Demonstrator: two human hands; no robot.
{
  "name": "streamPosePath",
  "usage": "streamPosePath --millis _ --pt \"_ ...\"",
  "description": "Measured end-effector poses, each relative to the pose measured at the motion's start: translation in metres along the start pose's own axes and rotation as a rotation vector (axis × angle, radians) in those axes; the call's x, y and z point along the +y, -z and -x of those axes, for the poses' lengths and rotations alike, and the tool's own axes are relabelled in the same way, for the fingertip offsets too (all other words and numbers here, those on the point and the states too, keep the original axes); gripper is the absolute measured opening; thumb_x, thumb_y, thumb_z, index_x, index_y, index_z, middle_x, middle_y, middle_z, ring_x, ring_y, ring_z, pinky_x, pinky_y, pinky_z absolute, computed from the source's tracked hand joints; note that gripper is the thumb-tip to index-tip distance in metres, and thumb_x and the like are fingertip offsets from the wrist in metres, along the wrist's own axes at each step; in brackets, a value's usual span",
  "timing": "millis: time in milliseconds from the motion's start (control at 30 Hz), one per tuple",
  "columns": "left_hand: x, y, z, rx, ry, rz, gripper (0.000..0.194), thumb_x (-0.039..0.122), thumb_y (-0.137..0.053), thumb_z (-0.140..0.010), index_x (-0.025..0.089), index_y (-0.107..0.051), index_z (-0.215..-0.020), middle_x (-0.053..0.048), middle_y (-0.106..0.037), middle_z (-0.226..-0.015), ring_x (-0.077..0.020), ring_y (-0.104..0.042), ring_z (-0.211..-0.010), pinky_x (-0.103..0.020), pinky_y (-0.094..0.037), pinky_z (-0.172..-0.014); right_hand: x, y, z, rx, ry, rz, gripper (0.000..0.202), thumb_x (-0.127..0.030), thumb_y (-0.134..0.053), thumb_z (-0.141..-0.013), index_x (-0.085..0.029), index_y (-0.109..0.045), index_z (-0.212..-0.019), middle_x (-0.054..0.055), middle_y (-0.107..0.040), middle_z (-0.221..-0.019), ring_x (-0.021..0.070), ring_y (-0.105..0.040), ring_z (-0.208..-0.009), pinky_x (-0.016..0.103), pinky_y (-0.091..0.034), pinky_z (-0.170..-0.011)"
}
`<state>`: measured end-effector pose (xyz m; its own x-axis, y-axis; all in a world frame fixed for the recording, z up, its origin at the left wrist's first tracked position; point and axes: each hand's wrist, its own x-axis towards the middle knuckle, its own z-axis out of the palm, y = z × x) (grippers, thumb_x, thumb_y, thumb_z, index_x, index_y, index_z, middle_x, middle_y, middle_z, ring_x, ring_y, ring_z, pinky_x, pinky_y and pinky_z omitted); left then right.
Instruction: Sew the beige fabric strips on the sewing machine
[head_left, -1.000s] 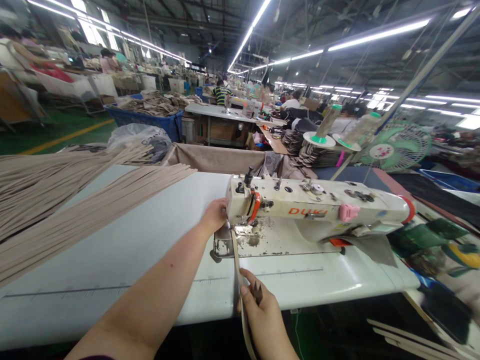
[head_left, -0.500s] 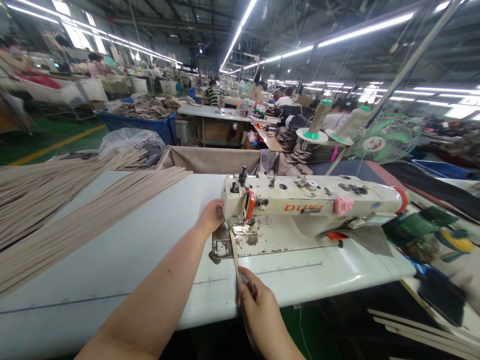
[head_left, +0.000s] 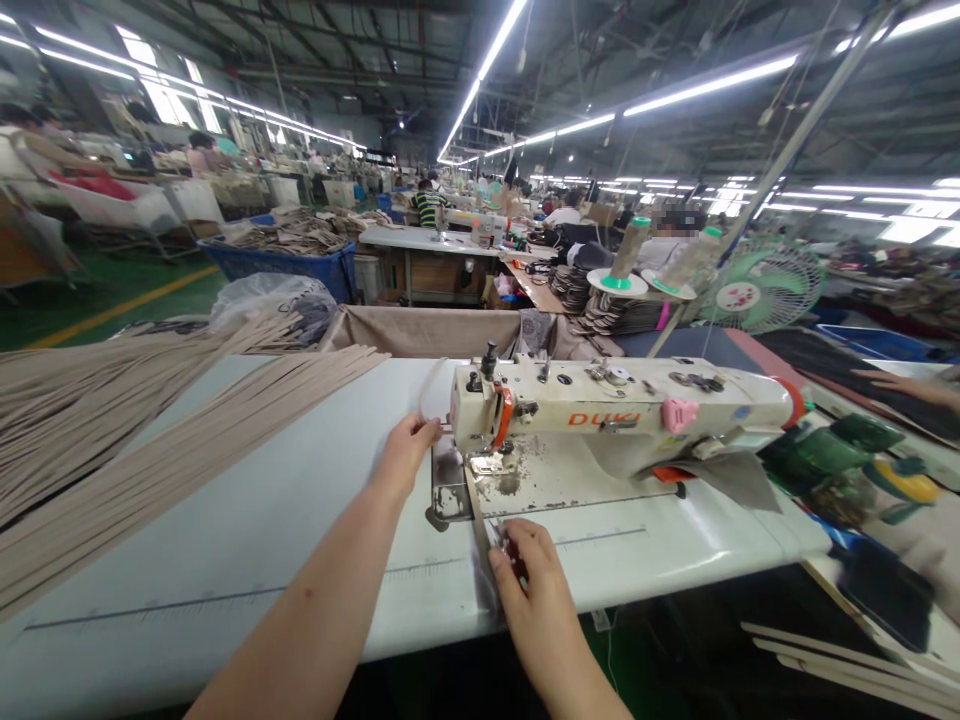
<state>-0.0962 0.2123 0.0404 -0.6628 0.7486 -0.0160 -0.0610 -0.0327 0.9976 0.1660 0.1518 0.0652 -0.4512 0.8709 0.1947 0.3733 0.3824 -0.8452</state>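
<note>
A sewing machine (head_left: 555, 410) stands on the pale table, and a narrow beige fabric strip (head_left: 477, 510) runs from its presser foot toward the table's front edge. Left of the machine head, my left hand (head_left: 409, 450) pinches the strip, part of which curves up behind the fingers. My right hand (head_left: 529, 565) is in front of the needle area, closed around what look like small metal thread snips (head_left: 493, 532). Their silver tip points at the strip, right beside it. The fingers hide most of the snips.
Long beige strips (head_left: 187, 440) lie piled across the table's left side. Behind the machine are a fabric-lined bin (head_left: 427, 325) and thread cones (head_left: 628, 250). A green fan (head_left: 765, 285) stands at right; a person's hand (head_left: 911, 385) shows at the right edge.
My left hand has moved slightly left, away from the machine head, with the strip. The right hand has moved up and right, and a silver tip now shows at its fingers.
</note>
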Motion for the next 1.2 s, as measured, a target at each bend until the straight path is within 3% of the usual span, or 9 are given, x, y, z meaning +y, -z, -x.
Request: streamPosePath --millis 100,200,300,400,667,933,1067,1133,1200 --pt "0.004 0.012 0.018 0.017 -0.006 0.096 0.048 0.06 -0.075 -0.067 0.017 -0.06 -0.084 -0.004 -0.069 -0.084 -0.0203 -0.07 -0.084 -0.036 -0.057 -0.088 -0.009 -0.006 -0.004 -0.069 0.021 -0.062 0.025 -0.034 -0.057 -0.096 -0.018 -0.072 -0.108 0.012 -0.068 -0.108 0.0249 -0.062 -0.1 0.039 -0.051 -0.093" --pt "0.005 0.029 0.039 0.05 -0.015 0.114 0.052 0.061 -0.079 -0.066 0.017 -0.062 -0.087 -0.005 -0.071 -0.087 -0.0211 -0.071 -0.088 -0.037 -0.057 -0.093 -0.013 -0.021 -0.01 -0.217 -0.047 -0.174 0.032 -0.044 -0.055 -0.097 -0.019 -0.071 -0.11 0.007 -0.07 -0.095 0.0207 -0.062 -0.085 0.034 -0.051 -0.08" --pt "0.002 0.047 0.059 0.071 -0.028 0.072 0.05 0.06 -0.082 -0.067 0.018 -0.063 -0.086 -0.005 -0.074 -0.088 -0.0204 -0.071 -0.087 -0.032 -0.056 -0.088 -0.01 -0.042 -0.02 -0.347 -0.191 -0.354 0.049 -0.063 -0.055 -0.093 -0.018 -0.072 -0.104 0.004 -0.069 -0.082 0.0141 -0.054 -0.062 0.027 -0.043 -0.057" --pt "0.0 0.062 0.077 0.079 -0.039 0.011 0.046 0.058 -0.082 -0.071 0.02 -0.064 -0.088 -0.005 -0.076 -0.09 -0.0204 -0.071 -0.085 -0.028 -0.054 -0.079 -0.006 -0.06 -0.032 -0.391 -0.336 -0.503 0.064 -0.077 -0.058 -0.082 -0.016 -0.072 -0.095 0.004 -0.069 -0.077 0.01 -0.047 -0.051 0.023 -0.032 -0.047" --pt "0.007 0.081 0.117 0.09 -0.135 0.013 0.035 0.053 -0.077 -0.081 0.023 -0.063 -0.093 -0.009 -0.077 -0.107 -0.0253 -0.071 -0.11 -0.037 -0.054 -0.101 -0.018 -0.075 -0.062 -0.446 -0.424 -0.693 0.059 -0.07 -0.071 -0.076 -0.012 -0.072 -0.087 0.004 -0.068 -0.072 0.0063 -0.039 -0.048 0.022 -0.023 -0.046" --pt "0.013 0.097 0.149 0.134 -0.15 -0.034 0.034 0.053 -0.076 -0.082 0.023 -0.065 -0.094 -0.01 -0.076 -0.111 -0.0273 -0.071 -0.111 -0.042 -0.055 -0.104 -0.038 -0.089 -0.072 -0.605 -0.387 -0.727 0.054 -0.066 -0.073 -0.073 -0.013 -0.072 -0.082 -0.003 -0.055 -0.062 0.0053 -0.033 -0.047 0.022 -0.014 -0.046" --pt "0.012 0.104 0.157 0.15 -0.137 -0.022 0.033 0.051 -0.075 -0.084 0.023 -0.065 -0.097 -0.011 -0.076 -0.114 -0.0277 -0.07 -0.114 -0.042 -0.054 -0.106 -0.042 -0.091 -0.07 -0.618 -0.335 -0.696 0.05 -0.064 -0.064 -0.081 -0.015 -0.068 -0.083 -0.006 -0.046 -0.059 0.0063 -0.027 -0.048 0.023 -0.015 -0.047" --pt "0.012 0.11 0.159 0.143 -0.114 -0.046 0.034 0.053 -0.073 -0.086 0.022 -0.065 -0.098 -0.01 -0.076 -0.112 -0.027 -0.071 -0.112 -0.042 -0.054 -0.105 -0.041 -0.087 -0.067 -0.584 -0.241 -0.564 0.042 -0.059 -0.058 -0.086 -0.017 -0.064 -0.085 -0.005 -0.047 -0.062 0.0084 -0.032 -0.05 0.023 -0.021 -0.049" --pt "0.014 0.119 0.16 0.121 -0.094 -0.092 0.036 0.055 -0.07 -0.087 0.021 -0.064 -0.098 -0.01 -0.075 -0.111 -0.0261 -0.07 -0.111 -0.041 -0.054 -0.104 -0.04 -0.079 -0.063 -0.485 -0.07 -0.284 0.027 -0.047 -0.06 -0.087 -0.02 -0.059 -0.084 -0.004 -0.05 -0.068 0.0117 -0.043 -0.059 0.024 -0.032 -0.055"
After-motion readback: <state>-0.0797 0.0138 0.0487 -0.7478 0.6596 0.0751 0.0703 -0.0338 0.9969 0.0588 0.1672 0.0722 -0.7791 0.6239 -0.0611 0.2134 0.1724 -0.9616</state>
